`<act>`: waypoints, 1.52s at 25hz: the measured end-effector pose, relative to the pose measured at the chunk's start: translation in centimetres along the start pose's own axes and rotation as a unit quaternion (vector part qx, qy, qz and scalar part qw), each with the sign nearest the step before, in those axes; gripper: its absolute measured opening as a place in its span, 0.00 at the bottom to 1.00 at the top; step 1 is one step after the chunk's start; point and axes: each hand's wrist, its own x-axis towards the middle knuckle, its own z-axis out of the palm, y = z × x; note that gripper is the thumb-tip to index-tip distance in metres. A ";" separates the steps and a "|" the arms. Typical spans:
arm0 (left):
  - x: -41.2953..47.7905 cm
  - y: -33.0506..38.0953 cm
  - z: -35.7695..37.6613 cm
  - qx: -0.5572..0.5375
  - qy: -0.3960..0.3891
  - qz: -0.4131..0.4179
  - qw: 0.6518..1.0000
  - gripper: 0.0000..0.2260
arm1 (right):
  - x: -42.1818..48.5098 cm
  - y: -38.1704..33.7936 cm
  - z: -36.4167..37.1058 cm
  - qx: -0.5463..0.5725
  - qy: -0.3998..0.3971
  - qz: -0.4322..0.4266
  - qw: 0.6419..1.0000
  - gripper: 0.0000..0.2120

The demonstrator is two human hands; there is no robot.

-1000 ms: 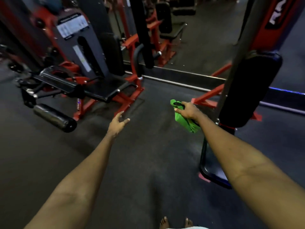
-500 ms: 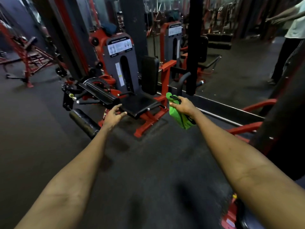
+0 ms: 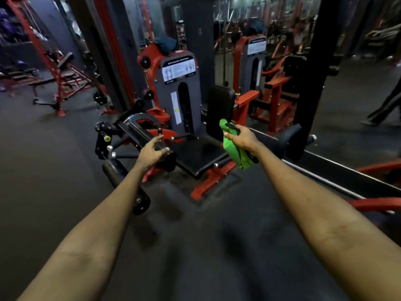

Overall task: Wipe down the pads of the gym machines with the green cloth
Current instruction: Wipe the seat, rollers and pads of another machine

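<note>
A red and grey leg machine stands ahead with a black seat pad (image 3: pixel 199 157), an upright black back pad (image 3: pixel 220 111), an upper black roller pad (image 3: pixel 138 134) and a lower roller pad (image 3: pixel 121 179). My left hand (image 3: pixel 152 152) reaches out with its fingers loosely spread at the near end of the upper roller pad; I cannot tell whether it touches. My right hand (image 3: pixel 240 136) grips the bunched green cloth (image 3: pixel 235 152) in the air above the seat pad's right edge.
A mirror wall behind the machine shows its reflection. A thick black post (image 3: pixel 312 83) rises at the right, with red frame bars (image 3: pixel 379 204) low on the floor. A person's legs (image 3: pixel 384 107) pass at far right. Red racks and benches (image 3: pixel 54 83) stand at the left.
I have come closer to the leg machine. My left hand has moved forward to the upper roller pad. My right hand still holds the green cloth, now over the seat.
</note>
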 end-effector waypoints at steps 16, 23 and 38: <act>38.2 -3.9 2.8 0.070 -0.027 0.055 0.996 0.27 | 33.8 -0.7 4.1 -0.056 0.030 0.036 0.997 0.24; 53.0 -3.2 10.3 0.110 -0.085 0.072 0.988 0.28 | 47.3 3.5 1.9 -0.058 0.047 0.072 0.995 0.24; 80.4 -3.2 23.7 0.128 -0.143 0.046 0.980 0.29 | 77.2 11.0 1.9 -0.188 0.030 0.047 0.981 0.23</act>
